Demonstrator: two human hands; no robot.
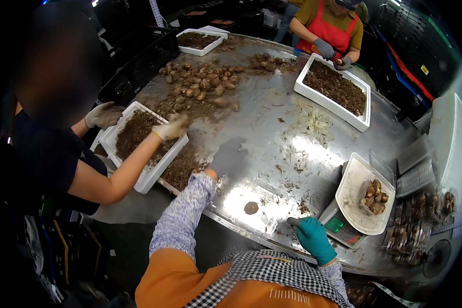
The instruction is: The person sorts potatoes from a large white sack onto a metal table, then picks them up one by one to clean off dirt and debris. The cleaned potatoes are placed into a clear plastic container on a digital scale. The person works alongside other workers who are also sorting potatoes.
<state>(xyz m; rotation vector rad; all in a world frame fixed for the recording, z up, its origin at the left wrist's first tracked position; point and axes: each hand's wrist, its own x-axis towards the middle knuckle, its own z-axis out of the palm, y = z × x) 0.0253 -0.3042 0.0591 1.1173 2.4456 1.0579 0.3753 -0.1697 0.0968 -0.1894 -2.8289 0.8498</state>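
Note:
My left hand (pixel 230 158), in a grey glove, reaches over the table beside the tubers and soil. It is blurred, but its fingers look stretched and apart, with nothing seen in them. Below it a clear plastic tray (pixel 272 208) lies near the table's front edge, with one round brown tuber (pixel 251 208) inside. To the right of this tray is my right hand (pixel 314 240) in a teal glove, fingers pointing left with dark, soiled tips and holding nothing visible. A scale (pixel 341 231) stands beside it; its white pan (pixel 346 197) bears a clear box of tubers (pixel 376 197).
A heap of tubers (pixel 203 82) lies on the metal table (pixel 272 115). At left a co-worker's gloved hands work over a white soil bin (pixel 149 177); another person stands behind a far-right bin (pixel 333 110). Filled clear packs (pixel 408 236) and stacked lids (pixel 416 169) sit at right.

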